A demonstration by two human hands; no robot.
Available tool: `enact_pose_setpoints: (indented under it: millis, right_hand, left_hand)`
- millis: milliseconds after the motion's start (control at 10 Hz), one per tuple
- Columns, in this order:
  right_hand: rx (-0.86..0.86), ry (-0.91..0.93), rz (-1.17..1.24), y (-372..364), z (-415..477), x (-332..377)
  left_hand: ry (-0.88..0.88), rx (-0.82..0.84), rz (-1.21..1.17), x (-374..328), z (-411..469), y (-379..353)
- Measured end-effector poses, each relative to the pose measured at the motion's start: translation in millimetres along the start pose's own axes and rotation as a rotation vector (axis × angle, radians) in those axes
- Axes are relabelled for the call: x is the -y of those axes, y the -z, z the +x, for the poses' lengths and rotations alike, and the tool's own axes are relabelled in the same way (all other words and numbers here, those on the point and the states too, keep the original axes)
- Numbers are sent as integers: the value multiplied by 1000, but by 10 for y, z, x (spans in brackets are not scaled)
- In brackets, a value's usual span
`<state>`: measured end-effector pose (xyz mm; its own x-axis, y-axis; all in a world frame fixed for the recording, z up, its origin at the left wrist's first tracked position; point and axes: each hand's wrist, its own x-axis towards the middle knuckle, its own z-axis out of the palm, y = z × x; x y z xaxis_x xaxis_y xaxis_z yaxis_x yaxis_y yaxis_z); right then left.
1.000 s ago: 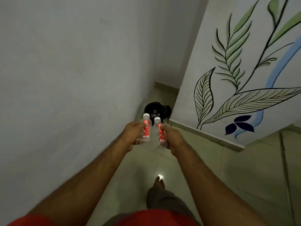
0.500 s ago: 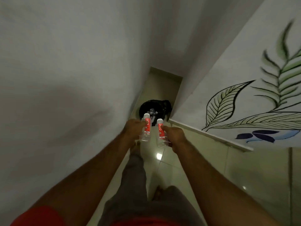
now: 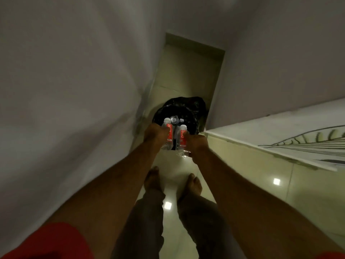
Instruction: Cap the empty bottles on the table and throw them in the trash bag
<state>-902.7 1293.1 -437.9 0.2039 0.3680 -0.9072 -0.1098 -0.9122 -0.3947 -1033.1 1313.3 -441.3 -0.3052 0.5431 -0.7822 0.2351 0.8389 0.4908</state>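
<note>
My left hand grips a clear capped bottle with a red label, held upright. My right hand grips a second capped bottle with the same red label. Both bottles hover over the near rim of the open black trash bag, which stands on the floor in a narrow gap between two walls. Several clear bottles lie inside the bag, just beyond the two white caps.
A plain white wall runs close on the left. A wall with a painted leaf juts in from the right. My bare feet stand on the glossy tiled floor just short of the bag.
I have walked closer to the trash bag, which now looks larger and sits right under the bottles. Both hands still hold their bottles. My feet have come together on the floor.
</note>
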Motion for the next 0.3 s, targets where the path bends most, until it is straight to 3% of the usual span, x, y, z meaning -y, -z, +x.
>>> enact_pose_setpoints:
  millis: [100, 200, 300]
  right_hand:
    - [40, -3, 126, -86, 474, -42]
    - [23, -32, -42, -120, 618, 30]
    - [-53, 24, -151, -95, 558, -6]
  left_hand:
    - [-31, -5, 65, 123, 382, -228]
    - [-145, -67, 206, 274, 536, -429]
    - [-184, -85, 201, 279, 357, -434]
